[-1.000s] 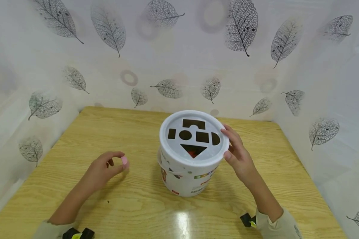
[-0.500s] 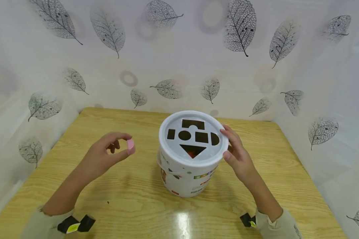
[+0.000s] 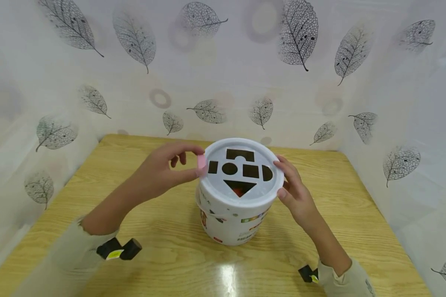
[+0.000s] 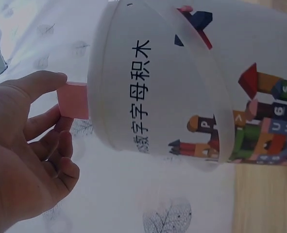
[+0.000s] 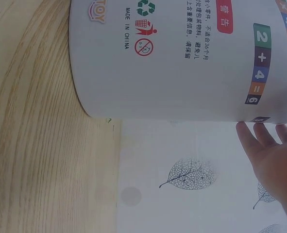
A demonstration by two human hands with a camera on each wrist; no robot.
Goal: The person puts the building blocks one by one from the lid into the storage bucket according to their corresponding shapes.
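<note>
My left hand (image 3: 157, 172) pinches a small pink block (image 4: 74, 101) between thumb and index finger, the other fingers curled loosely behind. In the head view the block overlaps the left rim of the white lid (image 3: 214, 185), close to a small rectangular hole (image 3: 213, 167). Under that lid stands a white toy-block bucket (image 3: 228, 227), upright, printed with coloured blocks and lettering. On the opposite side, my right hand (image 3: 300, 198) rests its fingertips and thumb against the lid's edge and the bucket's upper wall, fingers mostly extended. Something red shows through the triangular hole (image 3: 240, 187).
The bucket stands on a wood-grain table (image 3: 163, 247). Leaf-patterned white sheeting (image 3: 223, 74) rises behind the table and along both sides. A thin white handle (image 4: 201, 53) hangs around the bucket. Several other shaped holes pierce the lid, among them a round one (image 3: 229, 168).
The left hand has lifted the pink block from low over the table and carried it rightward to the lid's left rim. The right hand and bucket have stayed in place.
</note>
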